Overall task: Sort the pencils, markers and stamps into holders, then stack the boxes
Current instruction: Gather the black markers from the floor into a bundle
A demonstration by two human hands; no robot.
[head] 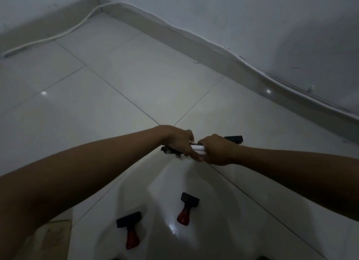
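Note:
Both my hands meet over the white tiled floor. My left hand point(180, 143) and my right hand point(218, 150) are closed together on a small bundle of white markers point(198, 148) held between them. Dark marker ends point(169, 150) stick out under my left hand. A black object point(234, 138) lies just behind my right hand; what it is I cannot tell. Two stamps with black bases and red handles lie on the floor nearer to me: one stamp point(130, 229) at the lower left, the other stamp point(187, 208) to its right.
A white cable point(58, 36) runs along the floor at the back left by the wall. A grey skirting board point(213, 51) lines the white wall on the right. A brownish surface point(48, 238) shows at the lower left corner.

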